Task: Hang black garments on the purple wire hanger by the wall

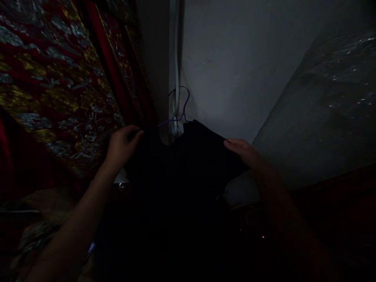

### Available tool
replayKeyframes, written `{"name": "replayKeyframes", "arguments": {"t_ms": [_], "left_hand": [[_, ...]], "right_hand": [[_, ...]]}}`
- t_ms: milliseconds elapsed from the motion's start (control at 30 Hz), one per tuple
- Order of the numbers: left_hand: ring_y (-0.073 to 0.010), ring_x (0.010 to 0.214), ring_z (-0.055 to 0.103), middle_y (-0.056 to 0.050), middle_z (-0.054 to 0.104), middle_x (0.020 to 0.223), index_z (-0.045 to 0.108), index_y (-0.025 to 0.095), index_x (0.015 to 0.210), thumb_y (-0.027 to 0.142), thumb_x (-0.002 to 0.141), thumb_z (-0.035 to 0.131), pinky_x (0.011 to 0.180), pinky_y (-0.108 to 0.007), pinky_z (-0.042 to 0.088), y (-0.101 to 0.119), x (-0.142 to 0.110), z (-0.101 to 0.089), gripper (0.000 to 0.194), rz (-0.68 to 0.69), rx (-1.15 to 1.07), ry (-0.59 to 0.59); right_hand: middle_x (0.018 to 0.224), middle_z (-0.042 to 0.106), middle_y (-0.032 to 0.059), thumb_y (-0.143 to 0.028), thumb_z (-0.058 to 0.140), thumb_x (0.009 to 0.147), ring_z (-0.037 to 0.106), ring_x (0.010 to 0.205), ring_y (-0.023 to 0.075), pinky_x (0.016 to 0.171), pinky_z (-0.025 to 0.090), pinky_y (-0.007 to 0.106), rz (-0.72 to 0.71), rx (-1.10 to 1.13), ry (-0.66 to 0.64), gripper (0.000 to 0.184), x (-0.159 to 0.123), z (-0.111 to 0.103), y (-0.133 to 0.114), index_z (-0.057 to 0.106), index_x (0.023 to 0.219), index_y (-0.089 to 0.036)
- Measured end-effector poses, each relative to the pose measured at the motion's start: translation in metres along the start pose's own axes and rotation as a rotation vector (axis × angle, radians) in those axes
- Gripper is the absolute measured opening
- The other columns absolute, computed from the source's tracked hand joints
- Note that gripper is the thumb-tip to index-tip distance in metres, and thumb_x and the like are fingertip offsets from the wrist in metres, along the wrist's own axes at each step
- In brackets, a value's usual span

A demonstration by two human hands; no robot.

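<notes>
A black short-sleeved shirt (188, 168) hangs on a thin purple hanger (184, 111). The hanger's hook rises above the neckline, beside a pale vertical cable on the wall. My left hand (122, 145) pinches the shirt's shoulder on the left side, thumb and fingers closed on the cloth. Over on the right, my right hand (242, 150) grips the other shoulder near the sleeve. The cloth is spread between both hands. Its lower part fades into the dark, so the hem cannot be made out.
Red cloth with gold and silver embroidery (58, 86) hangs on the left. Behind the shirt is a pale wall (229, 58) with a vertical cable (176, 51). Shiny clear plastic sheeting (329, 105) covers the right side. Crumpled cloth (47, 207) lies at lower left.
</notes>
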State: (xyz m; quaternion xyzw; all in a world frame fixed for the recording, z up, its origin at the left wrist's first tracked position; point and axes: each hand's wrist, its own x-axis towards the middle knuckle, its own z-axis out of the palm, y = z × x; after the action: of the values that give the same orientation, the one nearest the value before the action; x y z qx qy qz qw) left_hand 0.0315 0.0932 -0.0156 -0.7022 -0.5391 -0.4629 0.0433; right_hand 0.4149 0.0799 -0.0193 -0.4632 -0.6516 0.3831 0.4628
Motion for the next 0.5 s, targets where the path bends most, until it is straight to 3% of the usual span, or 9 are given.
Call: {"name": "replayKeyframes", "arguments": {"t_ms": [67, 167, 233, 300, 367, 433, 500], "left_hand": [[-0.0241, 0.108, 0.065, -0.007, 0.072, 0.111, 0.071, 0.020, 0.105, 0.037, 0.094, 0.053, 0.101, -0.036, 0.048, 0.013, 0.001, 0.003, 0.026, 0.072, -0.004, 0.115], [-0.0242, 0.114, 0.062, -0.006, 0.068, 0.114, 0.070, 0.021, 0.106, 0.036, 0.095, 0.053, 0.105, -0.039, 0.047, 0.040, 0.000, -0.002, 0.025, 0.124, -0.069, 0.220], [-0.0247, 0.112, 0.063, -0.005, 0.070, 0.113, 0.070, 0.021, 0.107, 0.040, 0.095, 0.054, 0.103, -0.039, 0.049, 0.061, -0.003, -0.008, 0.027, 0.098, -0.207, 0.155], [-0.0259, 0.111, 0.066, -0.006, 0.072, 0.113, 0.070, 0.020, 0.112, 0.044, 0.095, 0.055, 0.101, -0.040, 0.051, 0.081, -0.008, -0.014, 0.033, 0.024, -0.421, 0.010], [-0.0282, 0.115, 0.066, -0.008, 0.073, 0.117, 0.069, 0.019, 0.117, 0.047, 0.094, 0.056, 0.102, -0.043, 0.052, 0.097, -0.015, -0.018, 0.038, -0.095, -0.639, -0.168], [-0.0301, 0.118, 0.065, -0.010, 0.073, 0.118, 0.070, 0.020, 0.118, 0.049, 0.092, 0.057, 0.101, -0.045, 0.053, 0.104, -0.027, -0.021, 0.041, -0.228, -0.803, -0.359], [-0.0292, 0.107, 0.070, -0.010, 0.073, 0.110, 0.070, 0.022, 0.121, 0.052, 0.090, 0.059, 0.092, -0.044, 0.057, 0.100, -0.043, -0.028, 0.044, -0.357, -0.882, -0.517]], "right_hand": [[0.079, 0.076, 0.0071, -0.066, 0.071, 0.078, 0.074, 0.076, 0.0278, 0.065, 0.059, 0.038, 0.057, 0.086, 0.006, 0.050, -0.007, -0.002, -0.010, 0.076, 0.099, -0.021], [0.083, 0.077, 0.0061, -0.061, 0.072, 0.079, 0.073, 0.075, 0.0269, 0.063, 0.059, 0.036, 0.015, 0.140, 0.144, 0.041, -0.022, -0.001, -0.017, 0.076, 0.095, -0.024], [0.087, 0.077, 0.0066, -0.062, 0.069, 0.083, 0.073, 0.081, 0.0287, 0.067, 0.059, 0.039, -0.019, 0.109, 0.224, 0.038, -0.038, 0.004, -0.016, 0.076, 0.094, -0.026], [0.095, 0.077, 0.0073, -0.063, 0.069, 0.083, 0.072, 0.089, 0.0310, 0.072, 0.060, 0.042, -0.053, 0.028, 0.235, 0.038, -0.060, 0.016, -0.016, 0.077, 0.096, -0.028], [0.101, 0.076, 0.0075, -0.061, 0.071, 0.083, 0.071, 0.095, 0.0312, 0.077, 0.060, 0.043, -0.089, -0.051, 0.084, 0.039, -0.083, 0.034, -0.020, 0.077, 0.105, -0.029], [0.103, 0.076, 0.0068, -0.055, 0.070, 0.086, 0.071, 0.096, 0.0279, 0.080, 0.059, 0.041, -0.162, -0.074, -0.305, 0.038, -0.101, 0.054, -0.027, 0.074, 0.115, -0.029], [0.107, 0.075, 0.0065, -0.049, 0.066, 0.092, 0.070, 0.100, 0.0243, 0.088, 0.056, 0.037, -0.252, -0.067, -0.687, 0.036, -0.106, 0.070, -0.031, 0.072, 0.119, -0.027]]}}
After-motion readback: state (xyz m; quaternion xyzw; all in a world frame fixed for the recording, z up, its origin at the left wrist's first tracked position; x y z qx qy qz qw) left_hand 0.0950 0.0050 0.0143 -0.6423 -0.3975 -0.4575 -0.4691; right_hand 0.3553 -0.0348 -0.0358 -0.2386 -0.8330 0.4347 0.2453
